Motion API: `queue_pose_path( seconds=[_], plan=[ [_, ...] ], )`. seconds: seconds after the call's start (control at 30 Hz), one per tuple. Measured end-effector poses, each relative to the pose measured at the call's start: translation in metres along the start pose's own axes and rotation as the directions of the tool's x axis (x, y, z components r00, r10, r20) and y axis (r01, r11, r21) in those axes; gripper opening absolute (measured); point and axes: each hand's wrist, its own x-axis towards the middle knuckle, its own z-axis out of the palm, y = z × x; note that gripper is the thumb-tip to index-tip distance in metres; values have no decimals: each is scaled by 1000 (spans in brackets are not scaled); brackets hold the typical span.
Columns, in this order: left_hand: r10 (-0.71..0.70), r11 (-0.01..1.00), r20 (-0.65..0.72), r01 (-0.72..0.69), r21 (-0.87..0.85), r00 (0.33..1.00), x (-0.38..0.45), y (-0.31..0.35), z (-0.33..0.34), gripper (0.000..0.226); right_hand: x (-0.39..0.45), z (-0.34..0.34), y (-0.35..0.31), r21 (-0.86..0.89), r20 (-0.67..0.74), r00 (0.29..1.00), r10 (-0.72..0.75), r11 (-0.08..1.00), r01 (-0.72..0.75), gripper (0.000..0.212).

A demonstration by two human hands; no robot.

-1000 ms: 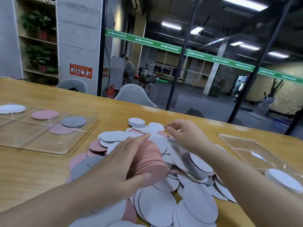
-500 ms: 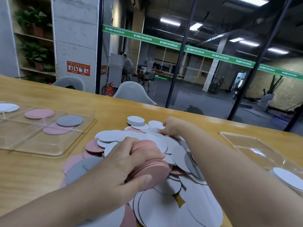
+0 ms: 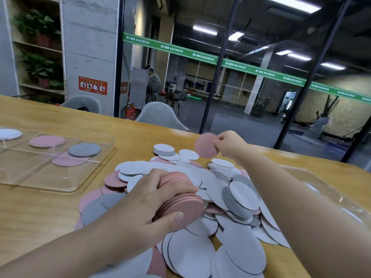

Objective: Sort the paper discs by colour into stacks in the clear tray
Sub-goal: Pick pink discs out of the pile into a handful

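Pink paper disc [image 3: 205,145], single: now lifted clear of the heap and pinched at its right edge by the right hand [image 3: 228,144], above the far side of the pile. Half a second ago that hand was down among the far discs with nothing raised; the pick is therefore newly made.

Pink stack [image 3: 178,194]: thick, gripped edge-on by the left hand [image 3: 152,199], thumb on the near face, fingers curled over the top. Position over the middle of the heap unchanged across the last second.

Loose heap of discs [image 3: 230,197]: white, grey and pink mixed, spread on the wooden surface [image 3: 36,213] between the two arms. Largely unsorted.

Clear tray [image 3: 96,171], far left: holds one white disc [image 3: 9,133], two pink discs and one grey disc [image 3: 84,149] that overlaps the nearer pink one. Stacks barely begun.

Second clear tray [image 3: 321,189], right: little shows inside it.

Judgement: the raised disc likely joins the held pink stack next; transfer to the left tray is not yet done, and the task stands at an early stage.
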Motion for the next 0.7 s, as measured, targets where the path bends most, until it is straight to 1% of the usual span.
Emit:
queue_pose_path(
  seconds=[0.07, 0.13, 0.17, 0.3, 0.37, 0.43, 0.6, 0.67, 0.7],
  plan=[
    [-16, 999, 4, 16, -34, 1000, 0, -1, 0, 55, -18, -6, 8, 132, -53, 994, -94, 986, 100, 17],
    [-47, 993, 6, 48, -103, 999, -2, -1, -1, 51, -46, -8, 10, 335, -64, 983, -171, 924, 183, 14],
    [-63, 988, -6, 61, -142, 998, -2, -1, -1, 50, -59, -8, 13, 405, -62, 974, -218, 886, 224, 14],
    [-166, 946, -66, 140, -293, 984, 0, 2, 1, 44, -107, -11, 21, 549, -41, 934, -354, 773, 317, 15],
    [-201, 933, -81, 166, -319, 976, 1, 1, 2, 45, -123, -11, 25, 591, -4, 918, -397, 739, 322, 13],
    [-203, 941, -88, 170, -291, 975, 1, -1, 3, 47, -131, -9, 30, 605, 29, 912, -409, 734, 310, 11],
    [-211, 941, -83, 179, -288, 974, 1, -2, 2, 50, -136, -16, 38, 661, 21, 922, -388, 697, 278, 7],
    [-206, 941, -85, 174, -292, 975, 1, -2, 2, 52, -139, -14, 40, 631, 54, 918, -393, 726, 274, 4],
    [-202, 941, -81, 170, -293, 976, 1, -3, 1, 53, -140, -10, 41, 594, 65, 919, -388, 755, 277, 7]
  ],
)
